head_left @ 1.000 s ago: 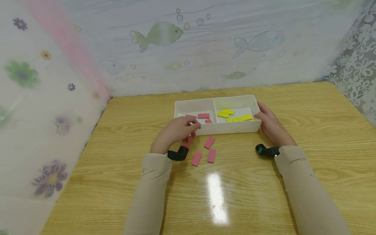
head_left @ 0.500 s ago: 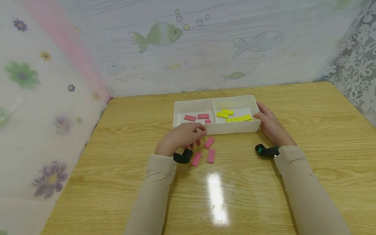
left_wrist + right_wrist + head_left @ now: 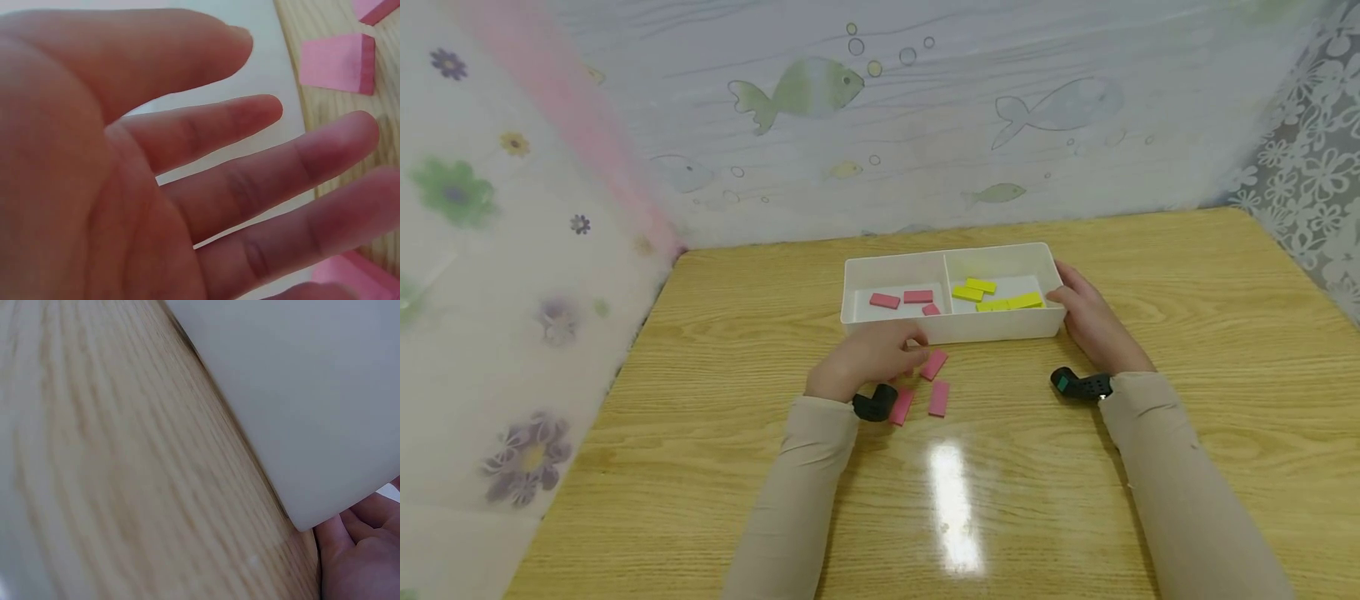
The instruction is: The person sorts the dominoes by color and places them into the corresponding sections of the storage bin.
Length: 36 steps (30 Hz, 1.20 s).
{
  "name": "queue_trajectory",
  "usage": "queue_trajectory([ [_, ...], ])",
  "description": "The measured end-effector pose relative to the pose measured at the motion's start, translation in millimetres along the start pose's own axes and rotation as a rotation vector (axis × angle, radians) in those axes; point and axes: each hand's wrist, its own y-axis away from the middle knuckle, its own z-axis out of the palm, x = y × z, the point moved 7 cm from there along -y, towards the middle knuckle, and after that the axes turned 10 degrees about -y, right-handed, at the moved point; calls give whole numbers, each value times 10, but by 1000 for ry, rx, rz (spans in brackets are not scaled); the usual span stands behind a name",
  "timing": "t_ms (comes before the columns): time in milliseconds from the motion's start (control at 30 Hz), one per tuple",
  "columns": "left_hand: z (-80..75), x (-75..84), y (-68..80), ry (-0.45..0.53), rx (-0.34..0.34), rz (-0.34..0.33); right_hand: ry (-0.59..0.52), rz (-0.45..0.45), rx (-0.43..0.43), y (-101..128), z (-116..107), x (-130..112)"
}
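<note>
Steady the 2-compartment white box (image 3: 985, 327) with your gripping right hand (image 3: 1093, 323), and bring your left hand (image 3: 872, 358), fingers extended and empty, squarely onto 1 of the pink blocks (image 3: 938, 400) just in front.

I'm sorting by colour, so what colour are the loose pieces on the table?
Pink; the pieces show best in the head view.

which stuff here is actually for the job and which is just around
Seem part of the job:
pink blocks on the table, near the left hand
white divided box, held at its right end by the right hand
pink pieces in its left compartment
yellow blocks in its right compartment

Just around:
fish-patterned wall covering
black devices on both wrists
the table itself
</note>
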Motion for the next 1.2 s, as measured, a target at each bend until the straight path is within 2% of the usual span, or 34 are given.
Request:
queue_trajectory([
  [167, 8, 77, -47, -117, 30, 73, 4, -6, 10, -7, 1, -11],
  [567, 54, 187, -82, -173, 87, 125, 14, 5, 19, 9, -19, 9],
  [933, 144, 138, -150, -156, 62, 66, 14, 8, 16, 2, -12, 11],
  [1200, 145, 162, -136, -190, 73, 36, 24, 4, 17, 4, -13, 9],
])
